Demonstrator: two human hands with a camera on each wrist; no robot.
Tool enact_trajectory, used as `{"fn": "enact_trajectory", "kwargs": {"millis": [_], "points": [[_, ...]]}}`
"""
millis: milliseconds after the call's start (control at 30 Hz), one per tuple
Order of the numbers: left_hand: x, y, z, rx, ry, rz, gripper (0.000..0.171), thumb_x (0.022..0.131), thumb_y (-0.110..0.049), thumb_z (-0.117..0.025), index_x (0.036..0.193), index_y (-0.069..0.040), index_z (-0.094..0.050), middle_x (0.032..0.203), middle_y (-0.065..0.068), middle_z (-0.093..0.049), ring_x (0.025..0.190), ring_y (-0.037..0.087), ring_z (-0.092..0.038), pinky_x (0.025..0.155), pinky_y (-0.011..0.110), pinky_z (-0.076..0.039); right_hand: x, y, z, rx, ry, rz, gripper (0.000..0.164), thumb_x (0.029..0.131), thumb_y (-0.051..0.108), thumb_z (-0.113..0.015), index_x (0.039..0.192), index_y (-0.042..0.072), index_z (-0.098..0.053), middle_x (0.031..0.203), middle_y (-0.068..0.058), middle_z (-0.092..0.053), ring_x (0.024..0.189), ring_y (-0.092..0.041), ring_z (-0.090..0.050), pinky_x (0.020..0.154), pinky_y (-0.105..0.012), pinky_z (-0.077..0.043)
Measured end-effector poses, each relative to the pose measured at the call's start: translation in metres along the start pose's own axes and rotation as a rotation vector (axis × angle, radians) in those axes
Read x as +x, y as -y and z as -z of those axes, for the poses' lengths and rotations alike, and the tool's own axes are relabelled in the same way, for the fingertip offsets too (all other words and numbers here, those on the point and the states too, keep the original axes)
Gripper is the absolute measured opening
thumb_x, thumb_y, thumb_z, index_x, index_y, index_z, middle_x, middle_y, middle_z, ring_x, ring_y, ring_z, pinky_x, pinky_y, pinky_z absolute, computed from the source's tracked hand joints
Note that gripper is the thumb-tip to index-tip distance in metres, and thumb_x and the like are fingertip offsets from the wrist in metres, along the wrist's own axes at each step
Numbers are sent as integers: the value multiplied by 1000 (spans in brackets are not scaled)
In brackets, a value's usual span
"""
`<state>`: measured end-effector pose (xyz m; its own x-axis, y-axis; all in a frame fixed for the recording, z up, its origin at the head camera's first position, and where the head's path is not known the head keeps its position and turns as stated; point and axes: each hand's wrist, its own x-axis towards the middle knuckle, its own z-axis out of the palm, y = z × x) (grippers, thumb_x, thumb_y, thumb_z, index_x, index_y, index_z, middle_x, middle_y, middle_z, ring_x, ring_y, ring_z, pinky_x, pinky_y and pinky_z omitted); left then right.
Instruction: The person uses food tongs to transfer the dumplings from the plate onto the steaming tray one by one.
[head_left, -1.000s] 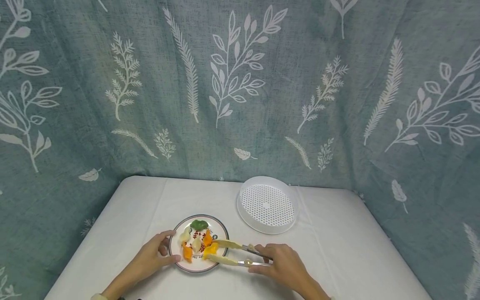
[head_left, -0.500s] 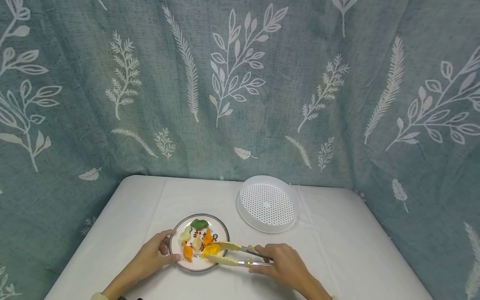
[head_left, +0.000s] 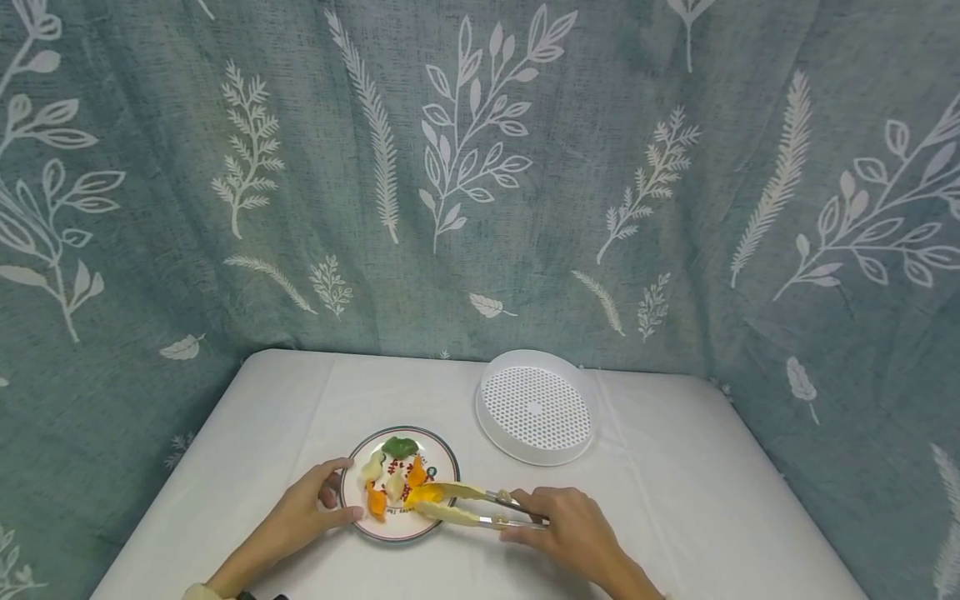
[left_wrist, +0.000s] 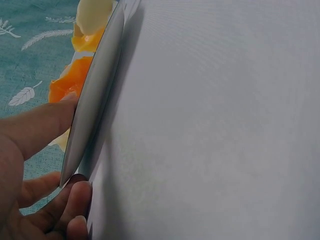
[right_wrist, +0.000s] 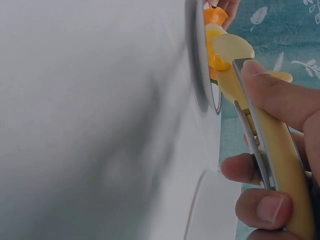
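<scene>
A round white plate (head_left: 363, 527) with a dark-lined rim holds several dumpling-shaped pieces. Among them are a green piece (head_left: 400, 447), an orange piece (head_left: 376, 503), a second orange piece (head_left: 416, 472) and cream pieces (head_left: 394, 487). My left hand (head_left: 306, 507) grips the plate's left rim; the left wrist view shows the thumb (left_wrist: 42, 124) above and fingers at the underside. With my right hand (head_left: 564, 527) I hold cream-and-metal tongs (head_left: 465, 515). Their tips lie either side of a yellow piece (head_left: 425, 495) at the plate's lower right, partly hiding it.
A round white perforated tray (head_left: 536, 408) with a raised wall stands behind and right of the plate. White cloth covers the table (head_left: 300, 400). A green leaf-patterned curtain (head_left: 480, 208) hangs behind the table and along both sides.
The tongs' tips have come closer together around the yellow piece, which has shifted slightly to the right. The left hand still grips the plate, and the perforated tray stays put.
</scene>
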<state>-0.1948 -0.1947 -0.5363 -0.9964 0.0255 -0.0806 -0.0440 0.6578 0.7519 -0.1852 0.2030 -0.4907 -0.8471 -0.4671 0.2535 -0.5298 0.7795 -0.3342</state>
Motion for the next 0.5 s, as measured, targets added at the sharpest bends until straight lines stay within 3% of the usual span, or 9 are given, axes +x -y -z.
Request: {"fn": "enact_trajectory", "kwargs": {"millis": [267, 500], "points": [[-1, 1, 1, -21, 6, -14, 88, 72, -41, -93, 145, -10, -54, 105, -1, -61, 85, 16, -50, 67, 31, -42, 2, -6, 12, 4, -16, -90, 60, 77, 60, -82, 121, 17, -78, 60, 20, -35, 58, 2, -33, 54, -22, -32], [-1, 1, 1, -16, 4, -13, 89, 71, -42, -94, 144, -10, -55, 105, -1, -60, 85, 16, -51, 67, 31, -42, 1, -18, 25, 7, -104, -63, 63, 78, 59, -82, 122, 15, -77, 61, 21, -33, 57, 3, -29, 50, -21, -30]]}}
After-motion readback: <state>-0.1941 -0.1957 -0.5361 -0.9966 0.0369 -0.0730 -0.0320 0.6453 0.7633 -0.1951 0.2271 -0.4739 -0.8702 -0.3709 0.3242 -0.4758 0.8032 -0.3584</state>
